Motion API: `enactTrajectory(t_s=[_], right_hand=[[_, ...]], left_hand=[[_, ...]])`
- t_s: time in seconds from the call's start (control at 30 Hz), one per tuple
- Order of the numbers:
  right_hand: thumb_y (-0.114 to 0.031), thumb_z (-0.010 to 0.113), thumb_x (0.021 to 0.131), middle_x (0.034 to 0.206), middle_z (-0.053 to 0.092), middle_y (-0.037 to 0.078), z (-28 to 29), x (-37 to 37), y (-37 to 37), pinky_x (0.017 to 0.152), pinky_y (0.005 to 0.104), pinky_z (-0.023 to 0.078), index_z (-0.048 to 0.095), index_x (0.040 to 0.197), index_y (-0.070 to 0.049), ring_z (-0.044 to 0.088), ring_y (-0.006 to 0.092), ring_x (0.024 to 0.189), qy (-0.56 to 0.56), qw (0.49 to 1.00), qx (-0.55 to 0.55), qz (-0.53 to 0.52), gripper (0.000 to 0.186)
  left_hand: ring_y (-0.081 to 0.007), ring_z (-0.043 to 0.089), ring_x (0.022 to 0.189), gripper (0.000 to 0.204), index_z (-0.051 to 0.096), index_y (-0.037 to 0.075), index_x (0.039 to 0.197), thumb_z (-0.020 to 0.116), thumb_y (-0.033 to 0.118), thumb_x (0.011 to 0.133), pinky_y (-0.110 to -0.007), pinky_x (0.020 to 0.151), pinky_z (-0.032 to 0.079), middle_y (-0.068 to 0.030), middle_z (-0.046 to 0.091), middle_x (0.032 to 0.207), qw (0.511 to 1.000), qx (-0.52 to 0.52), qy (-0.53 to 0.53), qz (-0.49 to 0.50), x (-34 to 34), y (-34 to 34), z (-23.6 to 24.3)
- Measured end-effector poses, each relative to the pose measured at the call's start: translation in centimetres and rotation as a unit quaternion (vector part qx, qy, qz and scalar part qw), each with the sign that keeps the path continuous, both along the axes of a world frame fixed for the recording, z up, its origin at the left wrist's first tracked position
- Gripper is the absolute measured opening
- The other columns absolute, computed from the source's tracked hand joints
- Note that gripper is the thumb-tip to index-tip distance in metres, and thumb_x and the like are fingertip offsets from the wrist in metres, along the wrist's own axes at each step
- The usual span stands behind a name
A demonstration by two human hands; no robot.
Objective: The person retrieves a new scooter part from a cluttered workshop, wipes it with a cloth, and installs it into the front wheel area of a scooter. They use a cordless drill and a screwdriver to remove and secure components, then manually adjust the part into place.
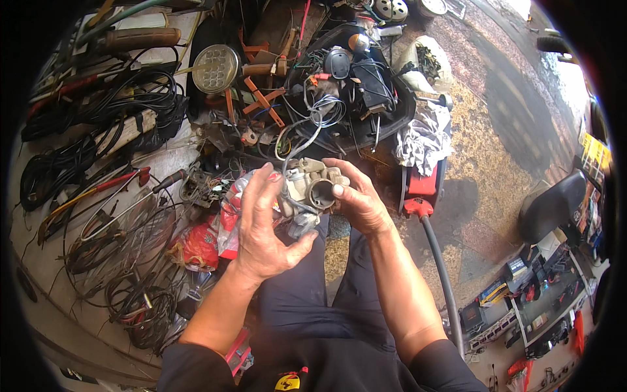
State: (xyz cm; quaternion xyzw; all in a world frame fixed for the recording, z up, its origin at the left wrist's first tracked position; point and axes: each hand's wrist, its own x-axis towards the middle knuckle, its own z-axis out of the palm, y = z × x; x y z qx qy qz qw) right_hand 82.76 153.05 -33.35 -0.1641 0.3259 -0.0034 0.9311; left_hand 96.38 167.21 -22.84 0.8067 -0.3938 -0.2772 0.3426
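Observation:
A grey metal carburetor (pixel 304 186) is held up in front of my lap, its round bore turned toward me. My right hand (pixel 366 204) grips its right side, with the thumb at the rim of the bore and the other fingers around the top and back. A cable or hose rises from the carburetor's left side. My left hand (pixel 266 222) is beside its lower left, fingers spread and thumb stretched out under it. Whether the left fingertips touch the metal, I cannot tell.
Beyond my hands stands a black tray (pixel 392 124) heaped with parts and wires. Coiled black cables (pixel 59 170) and tools cover the left side. To the right is a red floor jack (pixel 421 183) with a long handle and a grey rag (pixel 421 140). A parts shelf (pixel 548 313) stands lower right.

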Motion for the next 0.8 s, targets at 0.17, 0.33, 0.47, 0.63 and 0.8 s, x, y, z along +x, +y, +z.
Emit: enactTrajectory(t_s=[0.17, 0.33, 0.47, 0.63, 0.8], right_hand=[[-0.024, 0.076, 0.083, 0.124, 0.061, 0.010, 3.2, -0.9, 1.1, 0.087, 0.0340, 0.052, 0.047, 0.138, -0.002, 0.062, 0.0199, 0.107, -0.057, 0.996, 0.057, -0.045, 0.066], [-0.025, 0.075, 0.084, 0.125, 0.060, 0.010, 6.0, -1.7, 1.6, 0.085, 0.0328, 0.054, 0.047, 0.139, -0.003, 0.062, 0.0197, 0.109, -0.091, 0.993, 0.066, -0.037, 0.066], [-0.032, 0.074, 0.084, 0.131, 0.057, 0.010, 9.0, -2.9, 1.8, 0.096, 0.0375, 0.048, 0.044, 0.141, -0.003, 0.055, 0.0216, 0.120, -0.090, 0.995, 0.030, -0.036, 0.071], [-0.040, 0.062, 0.091, 0.128, 0.060, 0.013, 12.0, -4.6, 1.5, 0.090, 0.0406, 0.052, 0.044, 0.141, -0.003, 0.061, 0.0263, 0.111, -0.096, 0.993, 0.039, -0.049, 0.065], [-0.049, 0.058, 0.091, 0.109, 0.068, 0.009, 14.1, -6.6, 2.0, 0.066, 0.0424, 0.056, 0.058, 0.126, -0.012, 0.067, 0.0261, 0.091, -0.074, 0.975, 0.175, -0.115, 0.051]], left_hand=[[-0.0371, 0.049, 0.126, 0.093, 0.032, -0.006, 0.143, 0.081, 0.028, 0.071, -0.042, 0.104, 0.043, -0.0247, 0.038, 0.143, 0.960, -0.043, 0.205, 0.184, -1.2, 1.0, 2.1], [-0.0245, 0.052, 0.125, 0.084, 0.034, -0.002, 0.145, 0.070, 0.042, 0.084, -0.039, 0.108, 0.040, -0.0145, 0.051, 0.136, 0.820, -0.077, 0.506, 0.255, -1.8, 1.6, 2.6], [-0.0236, 0.053, 0.121, 0.082, 0.035, -0.003, 0.141, 0.075, 0.035, 0.081, -0.038, 0.105, 0.042, -0.0148, 0.053, 0.132, 0.809, -0.110, 0.521, 0.250, -2.7, 1.3, 4.7], [-0.0226, 0.055, 0.115, 0.071, 0.038, -0.004, 0.137, 0.077, 0.011, 0.079, -0.036, 0.097, 0.049, -0.0142, 0.053, 0.123, 0.900, -0.121, 0.370, 0.196, -4.8, 0.0, 9.1], [-0.0187, 0.061, 0.104, 0.065, 0.043, -0.003, 0.134, 0.075, 0.000, 0.078, -0.033, 0.093, 0.050, -0.0096, 0.059, 0.115, 0.929, -0.134, 0.322, 0.122, -7.9, -1.1, 13.4]])
